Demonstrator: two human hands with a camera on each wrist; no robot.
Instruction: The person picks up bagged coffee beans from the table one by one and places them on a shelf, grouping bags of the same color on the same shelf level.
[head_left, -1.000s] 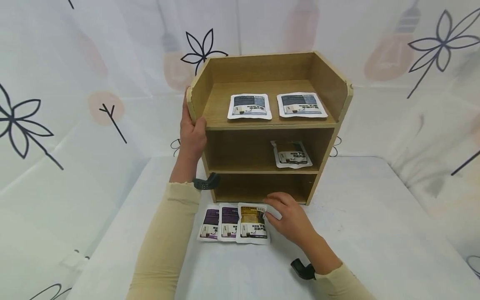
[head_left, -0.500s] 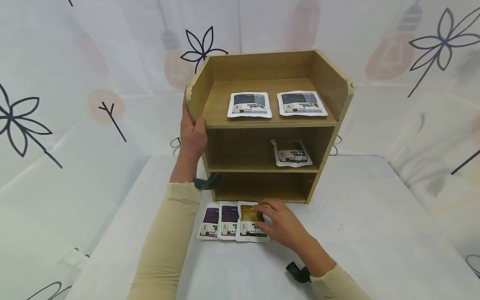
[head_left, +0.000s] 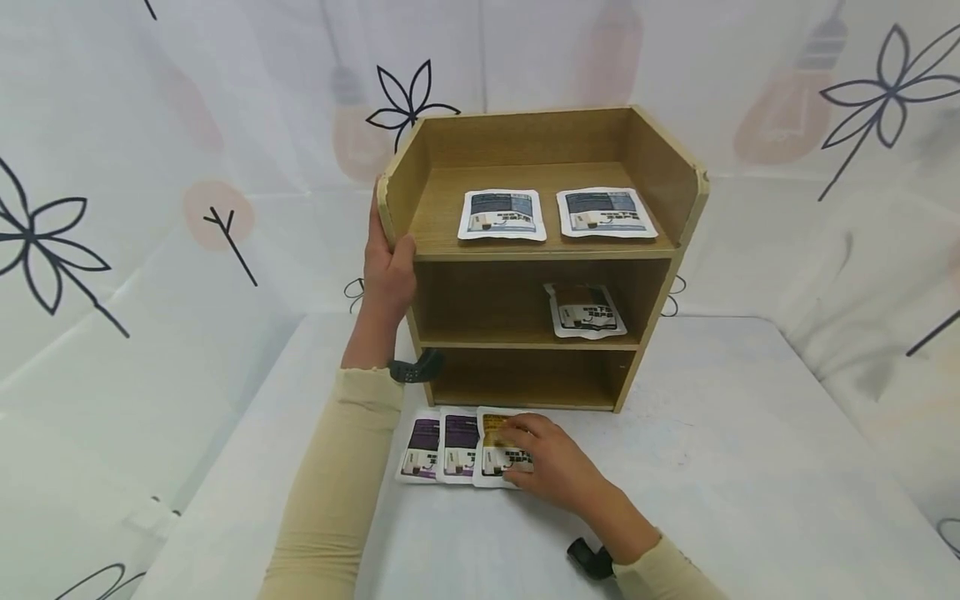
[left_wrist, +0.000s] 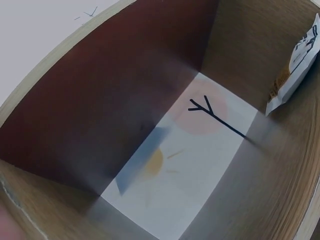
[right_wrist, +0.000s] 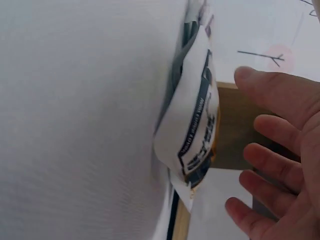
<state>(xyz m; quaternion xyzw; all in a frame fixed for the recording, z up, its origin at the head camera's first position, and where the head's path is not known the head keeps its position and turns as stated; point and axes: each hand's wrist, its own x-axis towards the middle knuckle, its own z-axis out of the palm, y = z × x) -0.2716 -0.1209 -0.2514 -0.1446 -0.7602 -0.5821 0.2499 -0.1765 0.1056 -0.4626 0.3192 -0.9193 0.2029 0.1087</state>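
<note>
Reaching down near the front edge of the bench [head_left: 750, 467], our right hand [head_left: 543, 467] lies over the yellow packet [head_left: 495, 454], the rightmost of three packets in a row just in front of the wooden shelf unit [head_left: 540, 250]. From the head view the fingers look spread and only lightly bent on top of it; we cannot tell whether any fingertip has got under an edge. Our left hand [head_left: 388, 267] grips the upper left side panel of the shelf unit, thumb wrapped round its front edge.

We judge the main risk to be a poor pick: the packet is flat and looks slippery, so the fingers may skid over it and push it along the cloth instead of lifting it. It also touches or slightly overlaps the purple packet [head_left: 459, 446] beside it, so a drag could shift that one and the next purple packet [head_left: 422, 447] too. Lifting by one corner might let it flop and catch the shelf's bottom edge.

The right wrist view shows what the head view hides: the packet [right_wrist: 197, 135] bulges up from the cloth, and the fingers [right_wrist: 270, 130] stand open and apart from its face there. The left wrist view looks into the middle shelf from the side, showing another yellow packet [left_wrist: 295, 70] lying there, but not the hand itself.
</note>
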